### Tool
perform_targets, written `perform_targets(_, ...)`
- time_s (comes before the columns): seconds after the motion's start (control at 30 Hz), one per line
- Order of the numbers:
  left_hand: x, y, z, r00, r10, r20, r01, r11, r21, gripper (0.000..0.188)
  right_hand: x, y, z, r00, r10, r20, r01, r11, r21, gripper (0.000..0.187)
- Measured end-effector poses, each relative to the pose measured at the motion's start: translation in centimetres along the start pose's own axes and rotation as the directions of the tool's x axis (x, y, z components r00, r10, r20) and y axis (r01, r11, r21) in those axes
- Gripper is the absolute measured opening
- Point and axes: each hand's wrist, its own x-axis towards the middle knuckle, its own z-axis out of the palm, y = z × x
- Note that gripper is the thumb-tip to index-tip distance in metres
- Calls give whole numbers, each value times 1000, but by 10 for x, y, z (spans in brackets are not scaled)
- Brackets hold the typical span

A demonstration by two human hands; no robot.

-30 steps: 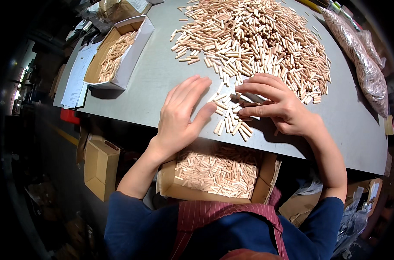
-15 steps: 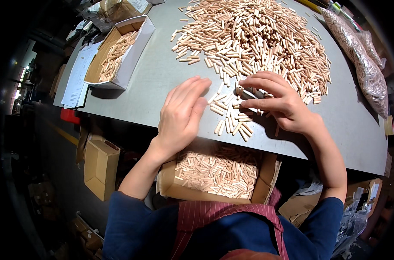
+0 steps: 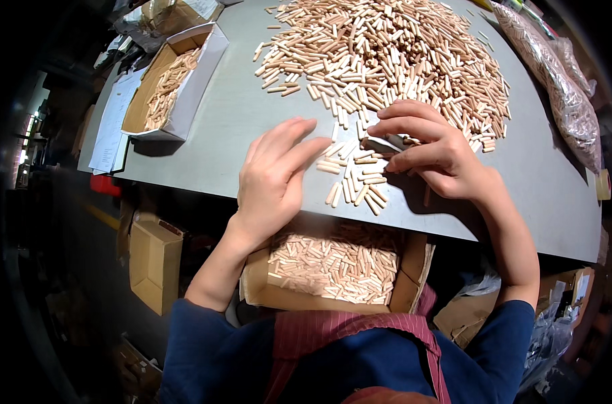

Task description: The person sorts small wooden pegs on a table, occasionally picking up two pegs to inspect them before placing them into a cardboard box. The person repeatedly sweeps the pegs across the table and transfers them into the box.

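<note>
A big heap of short wooden dowels [image 3: 387, 54] covers the far middle of the grey table [image 3: 218, 128]. A small loose group of dowels [image 3: 353, 182] lies near the front edge between my hands. My left hand [image 3: 272, 182] rests flat and open at the table edge, just left of that group. My right hand [image 3: 434, 151] is curled over the heap's near side, thumb and fingers pinching a small pale flat piece [image 3: 381, 143]. Below the edge, at my lap, an open cardboard box [image 3: 255, 289] holds many dowels.
A white-sided box [image 3: 198, 87] with dowels stands at the table's left, with papers [image 3: 111, 128] beside it. Clear plastic bags of dowels [image 3: 555, 87] lie along the right edge. A small cardboard box [image 3: 154, 266] sits on the floor at the left.
Both hands stay almost in place. My left hand's fingers have closed a little together, and my right hand has shifted slightly over the near dowels.
</note>
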Motion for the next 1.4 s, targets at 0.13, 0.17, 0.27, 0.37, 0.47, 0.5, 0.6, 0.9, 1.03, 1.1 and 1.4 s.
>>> perform_targets(0.13,-2,-3,1,1000,-1,1,1,1000,-16,41,0,-1,-3,999,1,32,-2,999,36,28)
perform_targets(0.17,-1,-3,2,1000,1,-2,-1,1000,-19,41,0,-1,-3,999,8,40,-11,997,70,33)
perform_targets(0.27,0,0,-1,1000,-5,14,5,1000,-15,39,1,-3,-3,998,-28,54,22,994,104,35)
perform_targets(0.37,0,1,0,1000,-4,3,4,1000,-10,39,1,-3,-2,996,-46,71,37,991,125,37)
perform_targets(0.47,0,0,1,1000,1,-7,-1,1000,-12,39,3,-5,-3,995,-89,50,83,991,104,35)
perform_targets(0.5,0,1,1,1000,1,-6,-2,1000,-11,39,4,-6,-3,993,-108,36,104,990,92,35)
perform_targets(0.6,0,1,1,1000,0,-6,0,1000,-4,38,4,-7,0,992,-119,30,116,988,104,33)
perform_targets(0.9,-1,4,0,999,-39,5,39,999,-18,38,-4,3,-15,967,182,-178,-166,981,97,34)
perform_targets(1.03,-1,4,-2,1000,4,-31,-5,999,-36,37,-10,12,-18,902,292,-319,-252,954,162,31)
perform_targets(1.1,0,5,-1,996,38,-76,-42,998,-56,36,-10,16,-23,896,283,-342,-265,959,98,30)
perform_targets(1.4,-7,1,-6,991,119,-57,-128,968,-216,36,-29,53,-37,776,434,-458,-331,898,290,31)
